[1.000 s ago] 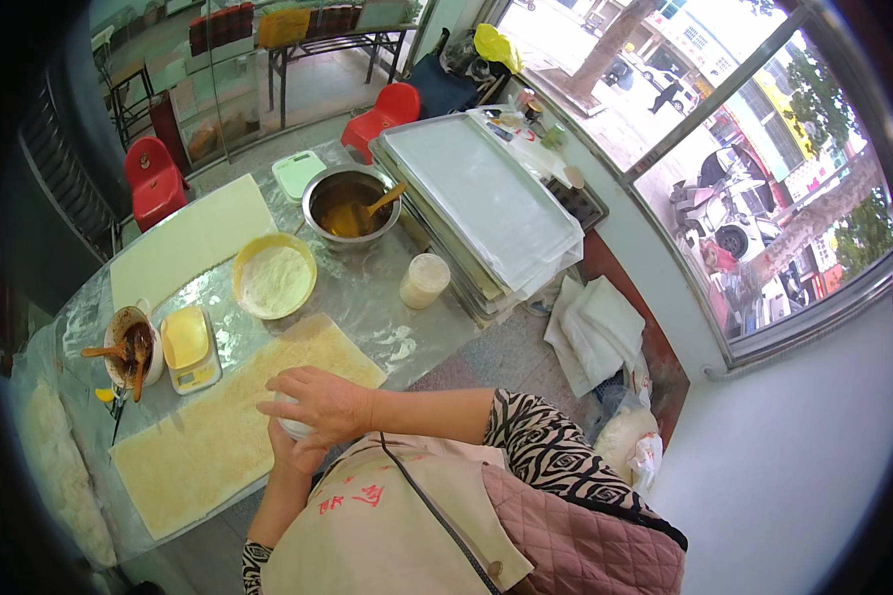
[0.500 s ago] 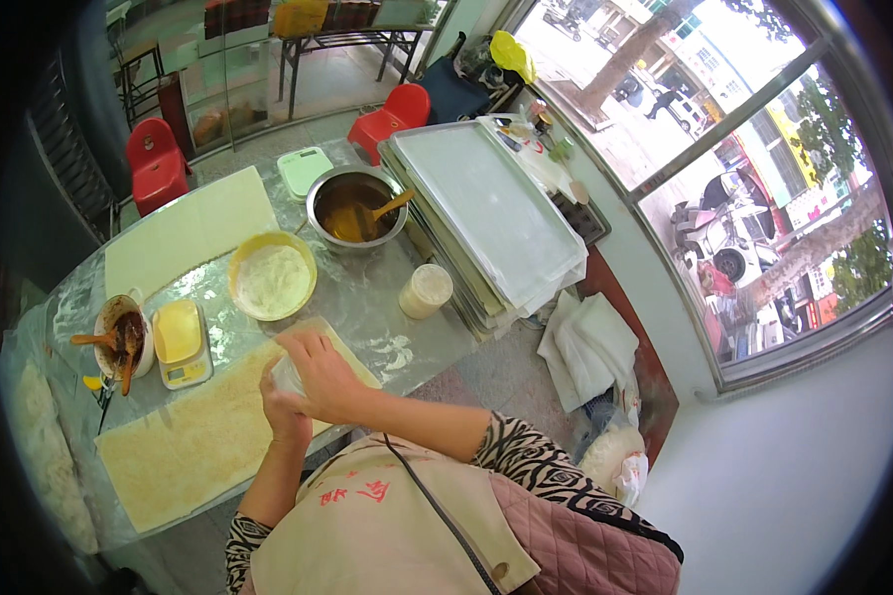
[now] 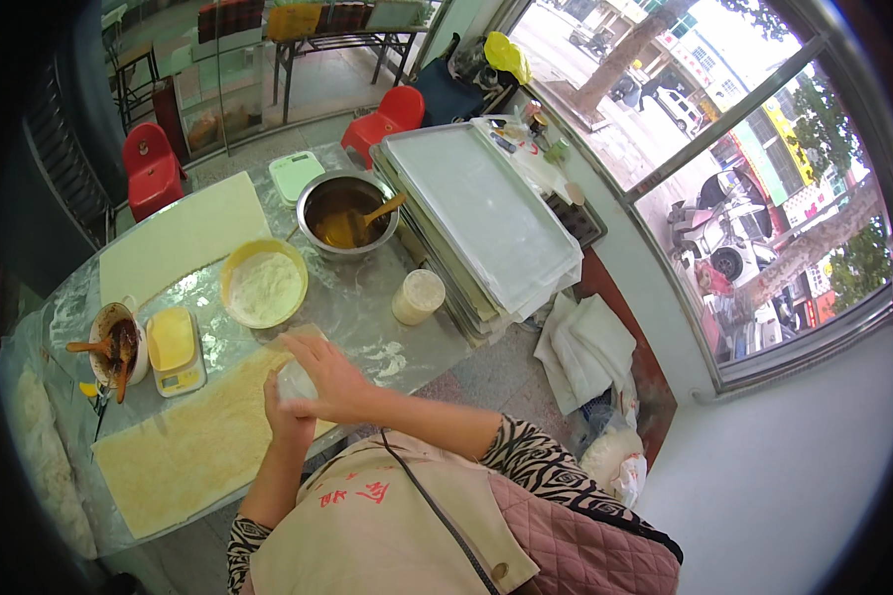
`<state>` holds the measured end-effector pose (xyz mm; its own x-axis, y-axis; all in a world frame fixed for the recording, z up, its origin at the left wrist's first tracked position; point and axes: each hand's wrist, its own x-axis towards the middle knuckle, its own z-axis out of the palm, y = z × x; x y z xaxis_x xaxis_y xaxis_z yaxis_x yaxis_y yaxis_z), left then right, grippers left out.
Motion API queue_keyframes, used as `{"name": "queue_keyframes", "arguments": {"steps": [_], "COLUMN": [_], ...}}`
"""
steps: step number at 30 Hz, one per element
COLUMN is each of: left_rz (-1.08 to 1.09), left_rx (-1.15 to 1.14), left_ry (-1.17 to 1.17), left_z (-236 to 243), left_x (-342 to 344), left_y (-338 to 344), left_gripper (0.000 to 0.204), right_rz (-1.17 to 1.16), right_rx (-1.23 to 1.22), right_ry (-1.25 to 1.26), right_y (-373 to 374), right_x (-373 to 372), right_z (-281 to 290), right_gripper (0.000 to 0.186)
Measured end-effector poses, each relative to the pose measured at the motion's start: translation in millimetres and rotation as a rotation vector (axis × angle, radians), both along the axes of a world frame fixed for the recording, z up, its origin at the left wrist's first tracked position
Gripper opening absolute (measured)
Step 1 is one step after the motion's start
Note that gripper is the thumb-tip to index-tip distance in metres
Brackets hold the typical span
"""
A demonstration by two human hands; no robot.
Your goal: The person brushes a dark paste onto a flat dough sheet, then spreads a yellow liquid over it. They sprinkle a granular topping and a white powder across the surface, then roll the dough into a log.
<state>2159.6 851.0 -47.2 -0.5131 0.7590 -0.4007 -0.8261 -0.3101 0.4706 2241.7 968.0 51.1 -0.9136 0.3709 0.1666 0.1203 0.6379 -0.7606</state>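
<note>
Both my hands cup a small whitish, rounded thing (image 3: 296, 383) whose kind I cannot make out. My left hand (image 3: 286, 416) grips it from the left and below. Curved over its far and right side is my right hand (image 3: 335, 385). They hover above the right end of a long, flat sheet of pale yellow dough (image 3: 184, 456) along the table's near side. Beyond my hands stands a yellow bowl of white flour (image 3: 266, 285). To its right is a whitish jar (image 3: 419, 297).
A second dough sheet (image 3: 184, 238) lies at the far left. A steel pot of brown liquid (image 3: 318, 233), a yellow scale (image 3: 181, 380), a pale green scale (image 3: 296, 177) and a pot of dark paste (image 3: 141, 369) share the table (image 3: 407, 362). Stacked trays (image 3: 486, 213) stand right; red chairs (image 3: 152, 174) behind.
The view has shifted slightly, so the table things sit a little further left. My hands stay together around the whitish thing, more of which shows now between them.
</note>
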Motion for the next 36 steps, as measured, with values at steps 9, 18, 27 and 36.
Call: {"name": "queue_keyframes", "arguments": {"steps": [9,18,27,36], "left_rz": [-0.015,-0.172,-0.020,-0.196], "left_rx": [0.071,-0.041,-0.091,-0.398], "left_ry": [-0.090,-0.190,-0.080,-0.008], "left_z": [-13.7,-21.1,-39.5,-59.9], "left_x": [17.1,18.5,53.2,46.9], "left_y": [15.4,-39.8,-16.0,-22.6], "left_gripper": [0.047,0.053,0.054,0.055], "right_rz": [0.182,0.381,-0.017,-0.139], "right_rx": [0.083,0.195,0.057,0.302], "right_ry": [-0.001,0.161,-0.031,-0.184], "right_y": [22.0,6.8,-15.8,90.2], "right_x": [3.7,25.0,41.4,22.3], "right_z": [-27.8,-37.1,-68.5,-107.7], "right_gripper": [0.058,0.077,0.062,0.075]}}
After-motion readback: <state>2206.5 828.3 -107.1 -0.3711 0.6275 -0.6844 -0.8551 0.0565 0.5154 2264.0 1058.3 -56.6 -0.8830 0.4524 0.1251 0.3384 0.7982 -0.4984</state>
